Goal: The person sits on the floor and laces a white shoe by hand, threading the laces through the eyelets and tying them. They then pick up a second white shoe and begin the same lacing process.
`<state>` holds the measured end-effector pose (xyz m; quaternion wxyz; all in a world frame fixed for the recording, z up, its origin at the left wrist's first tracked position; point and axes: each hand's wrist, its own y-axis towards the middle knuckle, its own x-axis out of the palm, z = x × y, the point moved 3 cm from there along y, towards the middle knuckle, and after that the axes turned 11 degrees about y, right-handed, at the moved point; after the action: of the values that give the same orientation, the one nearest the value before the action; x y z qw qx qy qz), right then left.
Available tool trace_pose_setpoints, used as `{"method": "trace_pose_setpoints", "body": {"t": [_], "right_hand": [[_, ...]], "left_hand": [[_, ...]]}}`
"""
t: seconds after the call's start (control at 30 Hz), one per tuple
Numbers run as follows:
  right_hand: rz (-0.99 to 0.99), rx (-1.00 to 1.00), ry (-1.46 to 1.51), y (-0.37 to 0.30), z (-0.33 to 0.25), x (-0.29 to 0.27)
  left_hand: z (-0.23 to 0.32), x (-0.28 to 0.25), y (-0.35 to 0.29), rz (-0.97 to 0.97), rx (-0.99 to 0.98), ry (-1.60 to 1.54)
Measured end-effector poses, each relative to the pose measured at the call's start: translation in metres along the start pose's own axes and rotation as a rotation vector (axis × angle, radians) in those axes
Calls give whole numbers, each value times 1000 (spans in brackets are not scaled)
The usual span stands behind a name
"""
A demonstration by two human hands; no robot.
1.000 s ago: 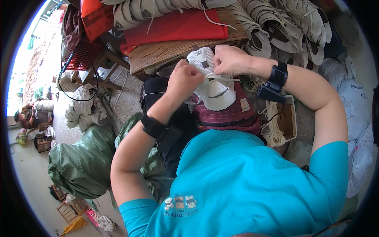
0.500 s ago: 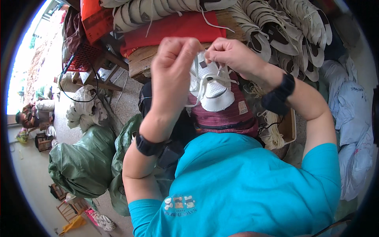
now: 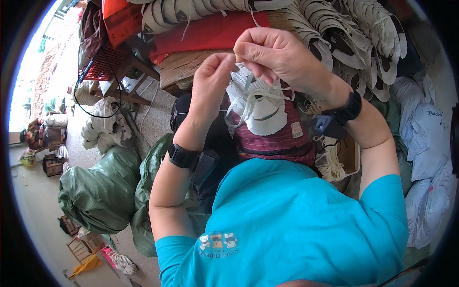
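Note:
A white shoe upper (image 3: 267, 125) with a mesh tongue lies on a maroon striped cloth (image 3: 267, 143) over my lap, its toe pointing toward me. A white shoelace (image 3: 249, 85) runs through its eyelets in loose loops. My left hand (image 3: 211, 79) is closed in a pinch at the upper's far left side. Right against its fingertips, my right hand (image 3: 273, 53) pinches too, above the tongue. The lace rises toward the meeting fingertips; its very end is hidden between them.
Rows of stacked shoe uppers (image 3: 334, 36) and a red cloth (image 3: 205, 40) lie on the wooden bench (image 3: 184, 69) ahead. A box with bundled laces (image 3: 332, 160) stands at right. Green sacks (image 3: 103, 189) sit left, white sacks (image 3: 425, 138) right.
My right hand has moved left and now meets the left fingertips. My left hand has dropped a little toward me. The upper stays on my lap.

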<state>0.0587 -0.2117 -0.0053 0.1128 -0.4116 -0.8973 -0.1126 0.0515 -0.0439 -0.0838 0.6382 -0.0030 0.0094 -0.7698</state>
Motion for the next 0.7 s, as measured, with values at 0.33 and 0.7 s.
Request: {"method": "trace_pose_setpoints", "body": {"t": [0.33, 0.7], "right_hand": [[-240, -349, 183, 20, -101, 14], [823, -518, 259, -88, -72, -286]], "left_hand": [[50, 15, 5, -411, 100, 11], [-55, -174, -24, 311, -110, -795]]}}
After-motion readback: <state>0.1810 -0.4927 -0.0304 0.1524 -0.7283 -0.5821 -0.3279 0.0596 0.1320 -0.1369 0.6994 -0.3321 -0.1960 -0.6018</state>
